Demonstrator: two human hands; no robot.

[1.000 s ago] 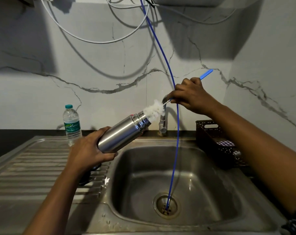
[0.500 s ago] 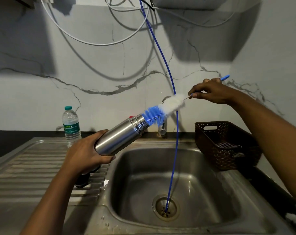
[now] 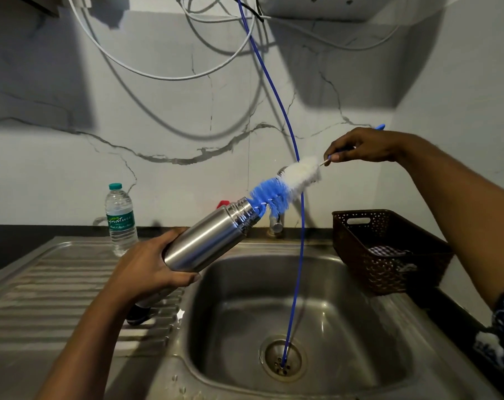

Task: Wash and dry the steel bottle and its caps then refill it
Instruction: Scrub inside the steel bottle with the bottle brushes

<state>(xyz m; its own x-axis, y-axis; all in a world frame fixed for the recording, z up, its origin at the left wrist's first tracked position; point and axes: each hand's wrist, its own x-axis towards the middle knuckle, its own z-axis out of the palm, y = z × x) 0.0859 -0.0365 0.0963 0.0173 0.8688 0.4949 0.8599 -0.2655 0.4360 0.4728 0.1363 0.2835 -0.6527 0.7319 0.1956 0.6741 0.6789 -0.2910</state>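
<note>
The person holds the steel bottle [image 3: 210,241] in the air over the far left corner of the sink [image 3: 233,313]. The bottle is tilted, with its open mouth pointing up and to the right. The left hand [image 3: 146,267] takes it at the lower body, and its grip is clamped around the bottle, with the thumb underneath. The right hand [image 3: 363,147] is higher and further to the right. Its grip is pinched on the thin stem of the bottle brush [image 3: 288,183], just beside the white bristles, and the blue end of the handle sticks out behind the hand. The blue bristles touch the mouth of the bottle and the white bristles are fully outside. A thin blue hose [image 3: 299,255] hangs down from above, passes behind the brush and ends in the drain [image 3: 282,362]. The tap [image 3: 275,223] stands on the far rim, partly hidden by the brush. On the left, a plastic water bottle [image 3: 120,220] stands upright at the far edge of the ribbed steel worktop [image 3: 57,284]. A small dark object [image 3: 138,313] lies under the left wrist; what it is cannot be told. On the right stands a brown basket [image 3: 389,272] with a checked cloth [image 3: 386,251] inside.
</note>
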